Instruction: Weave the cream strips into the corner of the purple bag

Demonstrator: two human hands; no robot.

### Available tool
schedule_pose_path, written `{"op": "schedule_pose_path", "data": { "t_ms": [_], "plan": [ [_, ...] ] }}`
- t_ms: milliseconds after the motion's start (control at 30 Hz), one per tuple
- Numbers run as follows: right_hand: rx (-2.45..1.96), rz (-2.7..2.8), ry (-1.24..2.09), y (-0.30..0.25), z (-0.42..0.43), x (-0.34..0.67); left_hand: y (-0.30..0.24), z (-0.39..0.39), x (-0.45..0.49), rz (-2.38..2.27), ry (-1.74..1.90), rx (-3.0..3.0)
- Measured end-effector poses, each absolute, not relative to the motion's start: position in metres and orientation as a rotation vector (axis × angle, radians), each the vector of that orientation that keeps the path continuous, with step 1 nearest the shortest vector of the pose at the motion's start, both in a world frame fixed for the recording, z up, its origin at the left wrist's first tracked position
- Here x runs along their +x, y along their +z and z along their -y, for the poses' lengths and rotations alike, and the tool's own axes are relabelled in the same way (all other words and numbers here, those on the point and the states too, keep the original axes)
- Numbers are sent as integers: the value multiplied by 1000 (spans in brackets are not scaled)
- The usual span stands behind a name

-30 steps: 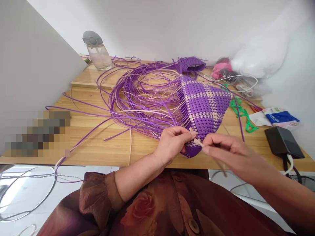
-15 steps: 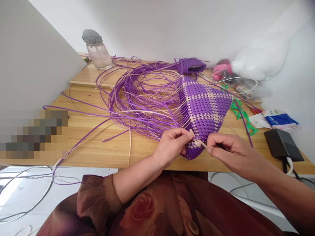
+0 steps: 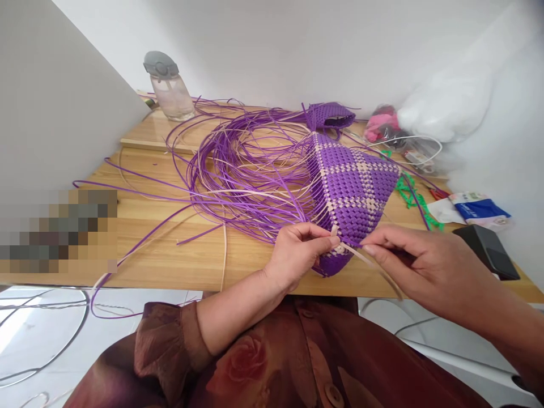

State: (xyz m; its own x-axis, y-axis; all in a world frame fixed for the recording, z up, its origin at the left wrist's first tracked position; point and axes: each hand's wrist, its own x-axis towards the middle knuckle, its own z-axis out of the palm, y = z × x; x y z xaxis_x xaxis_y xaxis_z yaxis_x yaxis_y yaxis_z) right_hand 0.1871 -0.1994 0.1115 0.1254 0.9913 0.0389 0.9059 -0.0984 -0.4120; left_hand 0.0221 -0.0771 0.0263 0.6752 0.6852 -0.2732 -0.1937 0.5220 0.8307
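A woven purple-and-cream plastic-strip piece (image 3: pixel 351 181), pointed at its right end, lies on the table with many loose strips (image 3: pixel 212 164) fanning left from its edge. My left hand (image 3: pixel 300 249) is closed at its lower corner, thumb and finger pinching a cream strip (image 3: pixel 334 231) against the weave. Just right of it, my right hand (image 3: pixel 408 258) is closed in a pinch, fingertips on what looks like a purple strip (image 3: pixel 353 242) running out of the weave. A cream strip end (image 3: pixel 357 253) slants down below those fingertips, its far part blurred and partly behind the hand.
At the back stands a clear bottle with a grey lid (image 3: pixel 170 88). A smaller purple woven piece (image 3: pixel 331 115) lies behind the work. To the right are green scraps (image 3: pixel 408 192), a blue-and-white packet (image 3: pixel 480 209), a black box (image 3: pixel 487 249) and plastic bags (image 3: pixel 446 107).
My right hand has let go of the cream strip, which now hangs loose, and has moved slightly right, pinching at a purple strip. My left hand stays at the corner, its thumb slightly farther right.
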Motion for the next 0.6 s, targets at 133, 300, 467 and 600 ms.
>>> {"op": "schedule_pose_path", "data": {
  "t_ms": [133, 300, 467, 600],
  "plan": [
    [-2016, 1924, 538, 119, 196, 183, 26, 77, 22, -632, 583, 863],
    [-1909, 2075, 326, 126, 187, 182, 27, 76, 22, -645, 592, 843],
    [-1766, 2240, -95, 131, 182, 190, 25, 75, 22, -647, 608, 835],
    [-1701, 2423, -117, 126, 184, 197, 24, 75, 22, -647, 600, 824]
  ]
}}
